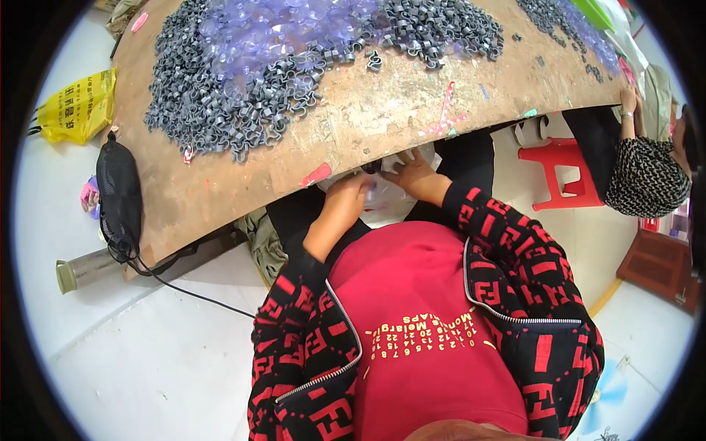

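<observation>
My left hand (346, 200) and my right hand (421, 176) are close together over my lap, at the near edge of the table. Below them lies a clear plastic bag (386, 202). A small dark piece (373, 167) shows between the hands, partly under the table edge. My left fingers are curled, their tips smeared and partly hidden. The right fingers are bent inward beside the dark piece; what they pinch is too small to name. On the table ahead is a big pile of grey curved plastic clips (213, 125) and clear violet-tinted discs (272, 37).
The worn wooden table (353, 117) spans the upper view. A black mesh bag (119, 195) hangs at its left corner near a yellow bag (79, 106). At right, another person (647, 176) sits beyond a red plastic stool (562, 173). More clips (544, 26) lie far right.
</observation>
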`<state>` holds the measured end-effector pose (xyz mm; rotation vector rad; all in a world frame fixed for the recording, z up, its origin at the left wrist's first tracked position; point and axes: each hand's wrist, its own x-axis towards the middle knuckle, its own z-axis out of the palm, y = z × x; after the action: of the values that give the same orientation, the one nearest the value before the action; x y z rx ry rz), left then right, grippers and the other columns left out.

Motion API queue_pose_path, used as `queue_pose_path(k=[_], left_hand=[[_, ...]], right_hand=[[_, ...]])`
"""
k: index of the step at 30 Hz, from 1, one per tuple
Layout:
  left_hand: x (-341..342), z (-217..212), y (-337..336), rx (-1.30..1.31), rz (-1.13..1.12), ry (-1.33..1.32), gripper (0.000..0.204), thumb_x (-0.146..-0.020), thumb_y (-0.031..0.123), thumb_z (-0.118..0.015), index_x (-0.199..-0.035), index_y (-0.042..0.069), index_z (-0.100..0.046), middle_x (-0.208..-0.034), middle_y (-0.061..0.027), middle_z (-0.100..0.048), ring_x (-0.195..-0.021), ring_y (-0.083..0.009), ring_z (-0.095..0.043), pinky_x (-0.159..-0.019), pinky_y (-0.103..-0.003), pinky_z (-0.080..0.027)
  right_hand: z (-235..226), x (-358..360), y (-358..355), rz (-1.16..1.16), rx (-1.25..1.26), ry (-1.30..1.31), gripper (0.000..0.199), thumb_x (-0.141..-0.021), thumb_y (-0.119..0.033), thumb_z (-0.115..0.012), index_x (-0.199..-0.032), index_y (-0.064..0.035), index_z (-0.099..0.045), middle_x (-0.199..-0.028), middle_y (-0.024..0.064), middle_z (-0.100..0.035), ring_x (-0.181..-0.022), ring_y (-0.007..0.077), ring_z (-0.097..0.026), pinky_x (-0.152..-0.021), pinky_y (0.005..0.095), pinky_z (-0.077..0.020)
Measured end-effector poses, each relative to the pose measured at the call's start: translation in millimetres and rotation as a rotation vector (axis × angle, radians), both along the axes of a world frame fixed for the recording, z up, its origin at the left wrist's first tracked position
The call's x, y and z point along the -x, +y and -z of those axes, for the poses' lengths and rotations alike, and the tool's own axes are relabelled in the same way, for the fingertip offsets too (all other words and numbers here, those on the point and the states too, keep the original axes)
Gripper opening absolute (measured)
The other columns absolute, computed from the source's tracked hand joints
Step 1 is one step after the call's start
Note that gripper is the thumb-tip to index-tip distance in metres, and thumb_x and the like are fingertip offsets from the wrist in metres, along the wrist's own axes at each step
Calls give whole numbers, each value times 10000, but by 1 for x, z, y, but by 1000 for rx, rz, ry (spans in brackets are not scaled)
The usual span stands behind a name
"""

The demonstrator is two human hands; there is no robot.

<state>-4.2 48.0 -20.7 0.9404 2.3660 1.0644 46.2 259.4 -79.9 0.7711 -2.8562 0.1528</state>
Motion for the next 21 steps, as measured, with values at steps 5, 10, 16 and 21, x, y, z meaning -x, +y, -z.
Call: queue_pose_path(k=[5, 10, 16, 21], left_hand=[[18, 78, 28, -52, -120, -59, 285, -858, 209, -467, -1085, 63, -559, -1035, -163, -596, -913, -357, -573, -806, -401, -442], [52, 132, 5, 210, -269, 93, 345, -879, 267, -450, -1164, 95, -541, -1243, -164, -490, -1199, -313, -395, -1014, -389, -296], [70, 138, -33, 139, -353, -206, 400, -854, 294, -442, -1172, 66, -523, -1218, -177, -513, -1152, -335, -443, -984, -406, -324], [72, 170, -19, 465, -257, 155, 472, -859, 371, -437, -1226, 77, -472, -1283, -127, -468, -1169, -329, -422, -1001, -425, -304]], right_hand=[[8, -17, 27, 29, -528, -827, 188, -790, -166, -518, -910, -182, -662, -961, 60, -641, -991, 306, -572, -956, 587, -283], [15, -43, 47, 155, -349, -807, 165, -775, -197, -536, -887, -174, -654, -933, 66, -625, -933, 278, -594, -853, 534, -396], [0, -52, 48, 212, -299, -773, 189, -776, -155, -521, -901, -130, -661, -962, 93, -631, -919, 294, -603, -766, 453, -466], [-5, -51, 48, 257, -302, -816, 202, -782, -145, -512, -915, -103, -657, -977, 118, -624, -930, 309, -597, -753, 426, -482]])
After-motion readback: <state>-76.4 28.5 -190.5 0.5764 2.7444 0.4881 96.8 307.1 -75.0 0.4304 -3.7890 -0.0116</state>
